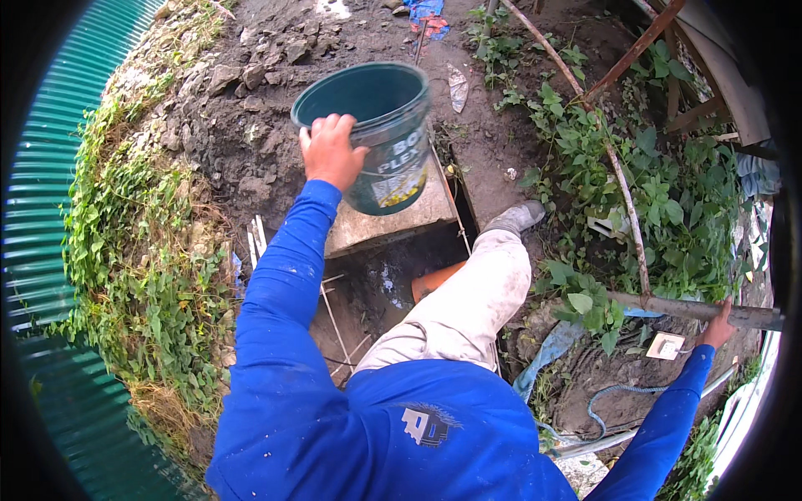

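Observation:
My left hand (332,152) is closed on the near rim of a dark green plastic bucket (399,159) with a printed label on its side. The bucket's mouth tilts toward me, and the part of its inside that shows holds nothing. Behind and below it lies a concrete slab (351,232) at the edge of a muddy pit (359,288) with wet, shiny ground. Far out to the right, my right hand (718,326) grips a grey pole (681,306) lying sideways; some of its fingers are hidden behind the pole.
One boot (516,217) stands on soil beside the slab. An orange object (434,280) shows in the pit, partly behind my leg. Leafy plants (660,209) and a thin branch (622,179) rise at right. A blue rope (597,417) lies below. Green corrugated sheeting (63,159) bounds the left.

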The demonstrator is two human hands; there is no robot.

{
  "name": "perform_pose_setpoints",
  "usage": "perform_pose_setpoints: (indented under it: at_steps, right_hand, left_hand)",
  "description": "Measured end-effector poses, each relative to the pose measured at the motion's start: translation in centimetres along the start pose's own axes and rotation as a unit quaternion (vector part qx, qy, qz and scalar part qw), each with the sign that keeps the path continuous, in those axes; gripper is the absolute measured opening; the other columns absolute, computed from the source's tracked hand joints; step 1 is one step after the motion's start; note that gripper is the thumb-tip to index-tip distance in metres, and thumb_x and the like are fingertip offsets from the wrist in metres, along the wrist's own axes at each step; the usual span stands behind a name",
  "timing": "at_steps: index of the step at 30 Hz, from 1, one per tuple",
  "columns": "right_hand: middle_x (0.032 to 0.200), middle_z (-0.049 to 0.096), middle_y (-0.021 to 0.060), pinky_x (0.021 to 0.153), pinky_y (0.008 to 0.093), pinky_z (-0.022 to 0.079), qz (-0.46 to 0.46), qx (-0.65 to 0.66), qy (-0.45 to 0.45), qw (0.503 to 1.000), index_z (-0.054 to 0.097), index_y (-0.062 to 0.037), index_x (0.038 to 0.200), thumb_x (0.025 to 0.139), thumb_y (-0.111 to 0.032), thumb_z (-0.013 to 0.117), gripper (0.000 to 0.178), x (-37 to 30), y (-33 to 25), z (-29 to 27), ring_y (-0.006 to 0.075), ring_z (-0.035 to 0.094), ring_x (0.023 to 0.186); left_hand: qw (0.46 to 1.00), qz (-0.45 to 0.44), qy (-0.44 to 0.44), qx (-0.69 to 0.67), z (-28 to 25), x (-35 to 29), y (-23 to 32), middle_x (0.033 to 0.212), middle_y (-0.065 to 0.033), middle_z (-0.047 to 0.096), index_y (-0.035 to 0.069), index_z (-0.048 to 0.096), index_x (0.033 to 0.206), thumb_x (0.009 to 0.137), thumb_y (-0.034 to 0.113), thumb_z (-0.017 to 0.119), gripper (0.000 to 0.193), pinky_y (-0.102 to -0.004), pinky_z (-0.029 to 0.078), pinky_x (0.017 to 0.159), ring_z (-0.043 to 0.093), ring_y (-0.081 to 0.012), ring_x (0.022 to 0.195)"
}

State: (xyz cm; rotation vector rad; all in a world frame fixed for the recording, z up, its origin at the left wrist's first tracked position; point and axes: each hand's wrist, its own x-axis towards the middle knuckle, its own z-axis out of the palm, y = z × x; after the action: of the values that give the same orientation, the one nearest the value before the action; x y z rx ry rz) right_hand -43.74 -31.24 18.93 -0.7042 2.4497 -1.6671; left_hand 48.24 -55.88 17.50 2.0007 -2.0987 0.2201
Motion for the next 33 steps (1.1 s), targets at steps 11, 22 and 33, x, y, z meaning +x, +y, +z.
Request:
perform_pose_setpoints:
  at_steps: [11, 22, 33]
  right_hand:
    - [0.126, 0.073, 0.0233, 0.099, 0.0437, 0.058, -0.078, -0.084, 0.009, 0.993, 0.064, 0.0157, 0.135, 0.094, -0.056, 0.087, 0.086, 3.1, 4.5, -0.5, 0.0265, 0.070, 0.103]
    - [0.118, 0.077, 0.0144, 0.093, 0.0402, 0.059, -0.099, -0.058, 0.041, 0.993, 0.074, 0.0085, 0.123, 0.099, -0.049, 0.085, 0.063, 3.0, 4.5, -2.0, 0.0213, 0.071, 0.101]
    - [0.137, 0.071, 0.0149, 0.106, 0.0368, 0.054, -0.119, 0.126, 0.021, 0.985, 0.063, 0.0057, 0.144, 0.109, -0.037, 0.074, 0.056, 3.3, 7.8, -2.8, 0.0234, 0.069, 0.120]
  left_hand:
    - [0.979, -0.142, -0.117, 0.092, 9.7, -13.1, -8.5, 0.128, -0.0038, 0.063, 0.019, 0.064, 0.127, 0.081, 0.033, 0.093, 0.057, -0.0682, 0.033, 0.126, 0.057, -0.0304, 0.134]
    - [0.955, -0.172, -0.218, 0.100, 10.9, -15.9, -7.1, 0.131, -0.0046, 0.066, 0.018, 0.063, 0.128, 0.083, 0.033, 0.092, 0.056, -0.0682, 0.034, 0.125, 0.059, -0.0317, 0.136]
    - [0.961, -0.017, -0.219, 0.169, 12.5, -10.9, -6.3, 0.124, -0.0082, 0.068, 0.011, 0.065, 0.122, 0.080, 0.052, 0.092, 0.065, -0.0616, 0.043, 0.115, 0.061, -0.0371, 0.127]
